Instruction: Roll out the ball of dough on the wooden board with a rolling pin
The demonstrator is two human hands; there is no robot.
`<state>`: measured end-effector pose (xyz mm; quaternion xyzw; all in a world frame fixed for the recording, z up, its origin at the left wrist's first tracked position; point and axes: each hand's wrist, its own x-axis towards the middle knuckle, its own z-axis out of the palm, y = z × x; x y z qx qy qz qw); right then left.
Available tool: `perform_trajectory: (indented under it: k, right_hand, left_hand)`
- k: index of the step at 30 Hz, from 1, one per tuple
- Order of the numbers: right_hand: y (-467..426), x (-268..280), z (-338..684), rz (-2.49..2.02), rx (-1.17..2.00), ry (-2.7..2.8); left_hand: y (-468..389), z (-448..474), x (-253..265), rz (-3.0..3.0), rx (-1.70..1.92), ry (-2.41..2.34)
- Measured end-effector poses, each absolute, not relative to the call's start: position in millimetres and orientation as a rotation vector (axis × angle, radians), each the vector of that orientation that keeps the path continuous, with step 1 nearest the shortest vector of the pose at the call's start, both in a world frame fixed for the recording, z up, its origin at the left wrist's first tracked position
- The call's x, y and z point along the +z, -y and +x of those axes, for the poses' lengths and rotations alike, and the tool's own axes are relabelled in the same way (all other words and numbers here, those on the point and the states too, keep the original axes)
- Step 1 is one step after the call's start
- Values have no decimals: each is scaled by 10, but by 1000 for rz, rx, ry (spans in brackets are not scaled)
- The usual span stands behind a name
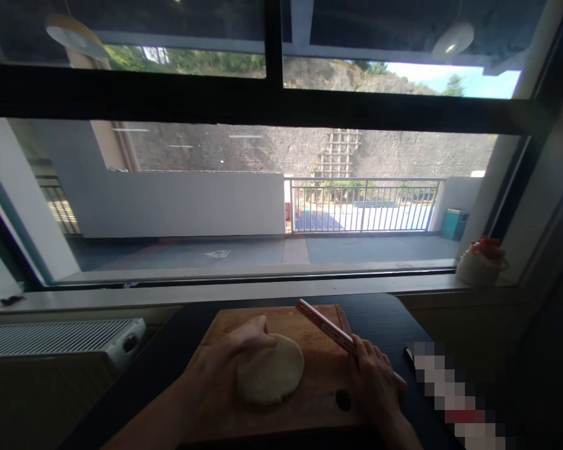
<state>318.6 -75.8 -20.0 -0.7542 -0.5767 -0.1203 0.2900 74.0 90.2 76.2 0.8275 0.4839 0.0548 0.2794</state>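
A flat, roundish piece of pale dough (274, 370) lies on a wooden cutting board (319, 409). My left hand (248, 337) rests at the dough's upper left edge, with thumb and fingers closed around that edge; the underside of the grip is hidden. In my right hand (373, 372) is a wooden rolling pin (326, 326), with the fingers wrapped round its lower part. The pin slants up to the left over the right side of the board, apart from the dough. I cannot tell whether it touches the board.
The board sits on a dark table (370, 306) in front of a window. A white radiator (65, 337) stands at the left. On the sill at the right is a white pot (478, 265) with something red on top. A blurred-out patch (450, 387) covers something at the table's right edge.
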Motion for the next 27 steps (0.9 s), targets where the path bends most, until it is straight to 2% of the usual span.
perform_trajectory:
  k: [6, 16, 24, 27]
  right_hand:
    - [762, -224, 3202, -2001, -318, 1532]
    - [750, -239, 3206, -2036, -314, 1527]
    - [747, -298, 3222, -2023, -337, 1527]
    - [746, -299, 3273, -2028, -304, 1535]
  left_hand:
    - [-871, 743, 810, 2135, 112, -1230]
    - [-571, 666, 1140, 1962, 562, -1071]
    - [-488, 421, 274, 1734, 758, -1258]
    - [-460, 309, 172, 1748, 759, -1250]
